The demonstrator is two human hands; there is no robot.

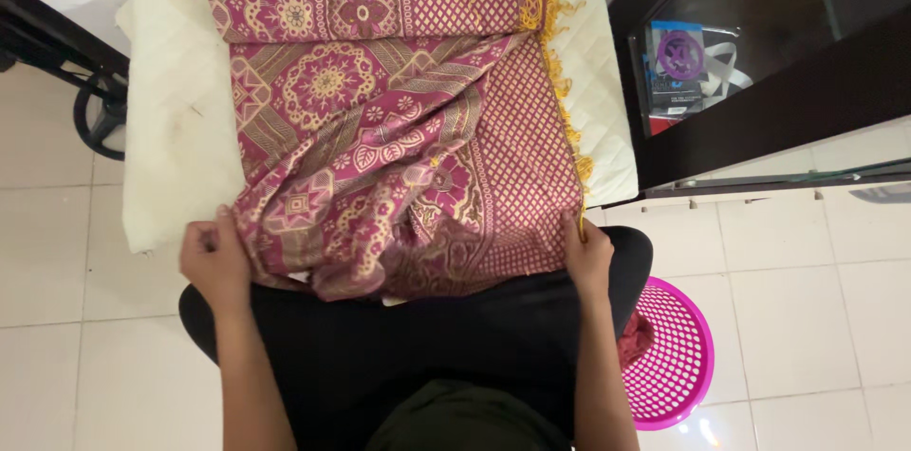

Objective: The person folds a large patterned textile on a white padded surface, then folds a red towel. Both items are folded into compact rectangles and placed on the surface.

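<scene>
Cloth, magenta with gold pattern and yellow fringe, lies partly folded on a cream pad, its near edge draped over the lap. Left hand pinches the near left corner closed. Right hand grips the near right edge closed. Pink basket sits near right on the tiled floor.
</scene>
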